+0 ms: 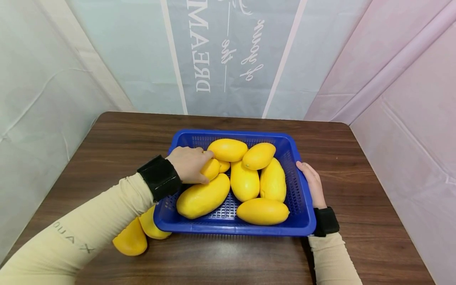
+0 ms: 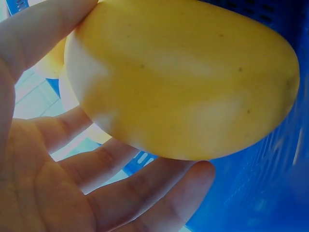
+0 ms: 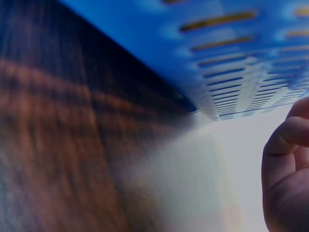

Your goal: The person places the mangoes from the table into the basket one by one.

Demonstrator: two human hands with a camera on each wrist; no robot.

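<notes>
A blue plastic basket (image 1: 235, 228) holds several yellow mangoes, one of them a large mango (image 1: 204, 196) at its front left. My left hand (image 1: 189, 165) reaches over the left rim, with thumb and fingers around a mango (image 1: 210, 170) inside. Seen from the left wrist, a mango (image 2: 188, 82) fills much of the picture; the thumb meets its upper left and the fingers pass behind its lower edge. On the right side, my right hand (image 1: 311, 180) grips the basket's rim, fingertips over the edge. The right wrist view shows its curled fingers (image 3: 282, 150) near the slotted underside.
Two more mangoes, one orange-yellow (image 1: 132, 239) and one paler (image 1: 152, 225), lie on the brown wooden table (image 1: 221, 261) left of the basket, partly behind the left forearm. A printed cloth (image 1: 235, 59) hangs behind the table, with pale cloth walls at both sides.
</notes>
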